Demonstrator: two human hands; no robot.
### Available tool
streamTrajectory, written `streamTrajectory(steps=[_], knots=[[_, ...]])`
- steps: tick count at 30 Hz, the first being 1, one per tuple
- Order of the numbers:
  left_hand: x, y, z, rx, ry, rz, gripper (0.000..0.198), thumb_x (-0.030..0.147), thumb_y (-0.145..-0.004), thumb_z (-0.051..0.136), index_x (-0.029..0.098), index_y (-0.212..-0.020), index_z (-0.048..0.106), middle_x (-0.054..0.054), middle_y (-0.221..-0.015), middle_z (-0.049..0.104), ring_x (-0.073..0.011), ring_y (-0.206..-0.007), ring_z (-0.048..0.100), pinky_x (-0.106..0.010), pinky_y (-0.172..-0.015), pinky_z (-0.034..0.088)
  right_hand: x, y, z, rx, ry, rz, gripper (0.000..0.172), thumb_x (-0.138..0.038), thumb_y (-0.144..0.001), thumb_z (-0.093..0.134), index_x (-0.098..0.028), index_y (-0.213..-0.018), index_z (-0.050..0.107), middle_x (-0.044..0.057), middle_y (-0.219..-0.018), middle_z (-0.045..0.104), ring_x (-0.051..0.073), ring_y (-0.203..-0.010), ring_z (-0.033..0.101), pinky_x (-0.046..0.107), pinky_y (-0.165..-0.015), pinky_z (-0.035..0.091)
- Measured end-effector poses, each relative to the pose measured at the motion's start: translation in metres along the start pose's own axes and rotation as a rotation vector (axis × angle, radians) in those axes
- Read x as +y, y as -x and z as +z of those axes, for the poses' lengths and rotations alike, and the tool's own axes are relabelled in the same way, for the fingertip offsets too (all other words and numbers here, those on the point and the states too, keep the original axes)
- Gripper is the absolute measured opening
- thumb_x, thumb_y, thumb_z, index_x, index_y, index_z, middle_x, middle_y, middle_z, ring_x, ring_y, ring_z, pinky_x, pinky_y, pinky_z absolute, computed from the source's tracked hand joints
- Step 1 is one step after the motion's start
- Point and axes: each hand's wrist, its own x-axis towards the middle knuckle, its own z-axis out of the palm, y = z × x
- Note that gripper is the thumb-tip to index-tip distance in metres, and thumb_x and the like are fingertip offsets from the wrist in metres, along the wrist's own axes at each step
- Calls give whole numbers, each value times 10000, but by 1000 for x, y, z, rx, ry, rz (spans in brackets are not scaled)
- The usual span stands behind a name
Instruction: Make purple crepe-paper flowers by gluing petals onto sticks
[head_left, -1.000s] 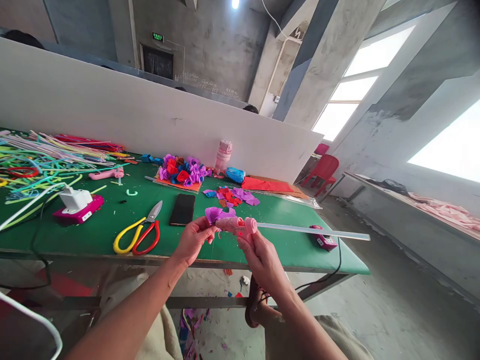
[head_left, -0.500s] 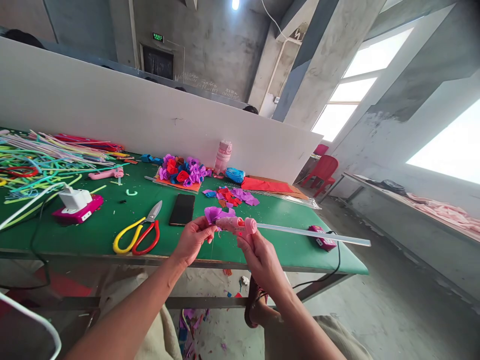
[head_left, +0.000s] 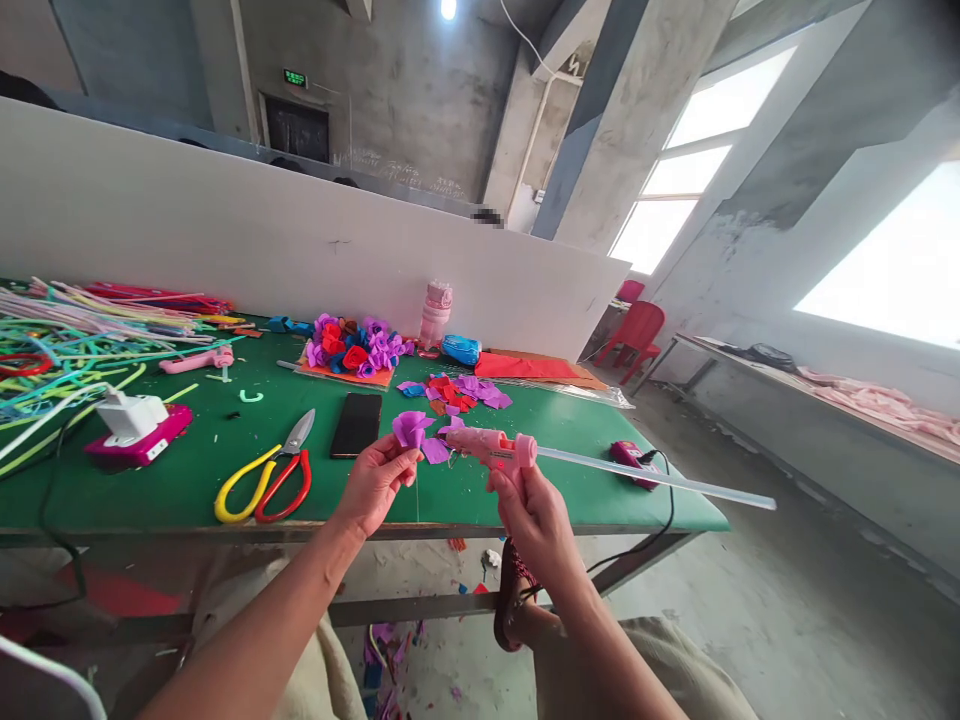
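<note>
My left hand (head_left: 373,487) is closed in a pinch on a purple paper flower (head_left: 410,428), held above the front edge of the green table (head_left: 187,470). My right hand (head_left: 531,512) grips a pink glue gun (head_left: 491,447) whose nozzle points left, close to the flower. A long clear glue stick (head_left: 660,478) juts out of the gun's back to the right. A thin glue thread hangs below the flower.
On the table lie yellow and red scissors (head_left: 262,472), a black phone (head_left: 357,424), loose purple and red petals (head_left: 457,391), a heap of finished paper flowers (head_left: 352,345), a pink bottle (head_left: 433,313), a pink charger block (head_left: 137,432) and coloured sticks (head_left: 75,330). A white partition stands behind.
The glue gun has drawn slightly right, away from the flower, and the flower sits a little lower left. The view has shifted a bit.
</note>
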Motion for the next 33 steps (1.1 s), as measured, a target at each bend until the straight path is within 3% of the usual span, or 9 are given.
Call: streamTrajectory(steps=[9, 22, 33], knots=[[-1, -4, 1, 24, -17, 16, 198, 201, -625, 783, 147, -792, 691, -16, -673, 629, -67, -557, 472, -208, -501, 353, 5, -2, 15, 69, -16, -27, 225, -361, -907, 398, -180, -849, 518, 2, -683, 535, 119, -576, 432, 233, -561, 370], [1, -3, 5, 36, -65, 8, 219, 225, -607, 796, 145, -777, 683, -23, -652, 632, -72, -540, 469, -217, -498, 354, 6, -2, 19, 8, 46, -6, 236, -343, -914, 377, -170, -954, 531, 12, -731, 564, 141, -615, 467, 246, -593, 370], [0, -2, 3, 27, -64, 10, 233, 227, -615, 794, 143, -804, 685, -22, -659, 629, -70, -541, 467, -213, -503, 355, 6, -1, 20, 66, 145, -50, 237, -318, -914, 394, -164, -984, 559, 45, -807, 639, 161, -662, 557, 246, -618, 405]])
